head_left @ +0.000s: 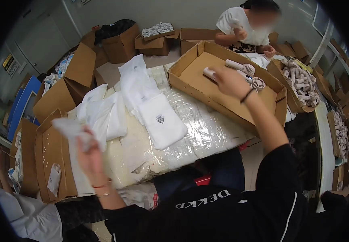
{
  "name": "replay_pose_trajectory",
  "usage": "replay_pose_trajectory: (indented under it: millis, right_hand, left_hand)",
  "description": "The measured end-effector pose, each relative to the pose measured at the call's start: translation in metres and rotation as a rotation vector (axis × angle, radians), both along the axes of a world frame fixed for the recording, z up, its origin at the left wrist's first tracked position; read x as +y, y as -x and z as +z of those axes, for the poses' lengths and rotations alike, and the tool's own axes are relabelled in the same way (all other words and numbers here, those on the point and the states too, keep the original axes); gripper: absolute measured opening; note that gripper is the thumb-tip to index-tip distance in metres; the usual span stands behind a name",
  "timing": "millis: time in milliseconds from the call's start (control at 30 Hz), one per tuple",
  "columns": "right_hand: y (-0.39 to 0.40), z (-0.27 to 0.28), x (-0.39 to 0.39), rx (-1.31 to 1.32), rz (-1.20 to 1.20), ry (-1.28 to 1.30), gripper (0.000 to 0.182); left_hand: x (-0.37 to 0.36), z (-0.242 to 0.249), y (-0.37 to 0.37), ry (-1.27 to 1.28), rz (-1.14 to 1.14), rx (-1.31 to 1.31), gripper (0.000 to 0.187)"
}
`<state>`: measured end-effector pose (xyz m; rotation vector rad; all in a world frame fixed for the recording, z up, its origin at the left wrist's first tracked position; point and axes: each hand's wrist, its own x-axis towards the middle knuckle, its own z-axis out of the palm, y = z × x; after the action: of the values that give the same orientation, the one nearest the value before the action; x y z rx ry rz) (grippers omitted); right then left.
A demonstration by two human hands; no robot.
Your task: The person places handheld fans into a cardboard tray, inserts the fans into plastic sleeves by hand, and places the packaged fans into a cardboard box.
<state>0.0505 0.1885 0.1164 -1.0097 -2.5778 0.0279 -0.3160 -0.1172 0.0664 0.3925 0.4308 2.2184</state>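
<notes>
My left hand (89, 150) is closed on a thin white bag (71, 128), pinched up by my fingers, blurred. Just past it lies a pile of white bags (142, 101) on the plastic-wrapped table (206, 133). My right hand (231, 82) reaches into the shallow cardboard tray (190, 70); a white handheld fan (209, 73) sits at my fingertips, but I cannot tell if I grip it or just touch it. More fans (251, 76) lie right beyond that hand. Far side, another person (243, 26) works beside a box of fans (301, 80).
</notes>
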Motion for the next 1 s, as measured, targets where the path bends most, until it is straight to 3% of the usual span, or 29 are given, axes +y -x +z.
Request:
replay_pose_trajectory:
  millis: [33, 167, 267, 333, 367, 400, 467, 533, 600, 667, 733, 800, 833, 900, 1000]
  right_hand:
    - [-0.006, -0.002, 0.027, -0.113, -0.104, 0.002, 0.027]
    - [-0.028, -0.053, 0.096, 0.024, -0.113, 0.163, 0.036]
    - [-0.022, -0.065, 0.085, 0.027, -0.010, 0.251, 0.049]
    - [-0.009, -0.038, 0.056, -0.362, 0.005, 0.357, 0.057]
    - [-0.006, -0.036, 0.050, -0.301, -0.009, 0.542, 0.059]
    - [-0.008, -0.038, 0.050, -0.307, -0.006, 0.547, 0.059]
    - [-0.019, -0.041, 0.052, -0.509, 0.201, 0.029, 0.054]
    - [-0.034, -0.040, 0.054, -0.497, 0.278, -0.076, 0.049]
    - [-0.044, -0.033, 0.047, -0.483, 0.356, -0.178, 0.046]
    - [-0.057, -0.021, 0.034, -0.416, -0.012, 0.177, 0.049]
    - [-0.070, -0.014, 0.013, -0.352, -0.019, 0.088, 0.054]
    - [-0.071, 0.007, -0.027, 0.319, -0.017, 0.626, 0.044]
    - [-0.074, 0.005, -0.039, 0.319, -0.025, 0.630, 0.044]
    - [-0.078, -0.002, -0.063, 0.702, 0.150, 0.879, 0.037]
    - [-0.064, -0.014, -0.116, 0.816, 0.162, 1.082, 0.037]
  left_hand:
    - [-0.010, 0.007, 0.030, 0.060, 0.235, 0.103, 0.038]
    - [-0.032, 0.010, 0.069, 0.108, 0.447, -0.015, 0.041]
    - [-0.012, -0.007, 0.023, 0.252, 0.341, 0.445, 0.040]
    - [0.006, -0.011, -0.024, 0.450, 0.185, 0.672, 0.032]
    - [0.017, -0.010, -0.044, 0.633, 0.126, 0.872, 0.026]
    - [0.026, -0.019, -0.054, 0.641, 0.046, 1.051, 0.020]
    - [0.040, -0.025, -0.080, 0.558, -0.068, 1.384, 0.020]
    - [0.056, -0.021, -0.101, 0.561, -0.120, 1.475, 0.023]
    - [0.070, -0.024, -0.109, 0.393, -0.074, 1.799, 0.021]
    - [0.079, -0.036, -0.112, 0.425, -0.040, 1.859, 0.022]
    - [0.083, -0.041, -0.115, 0.460, -0.020, 1.910, 0.023]
    - [0.087, -0.036, -0.115, 0.402, -0.030, 1.954, 0.019]
    - [0.088, -0.037, -0.115, 0.397, -0.040, 1.954, 0.019]
    - [0.090, -0.039, -0.116, 0.468, -0.061, 1.928, 0.016]
    - [0.093, -0.042, -0.115, 0.409, 0.023, 1.965, 0.013]
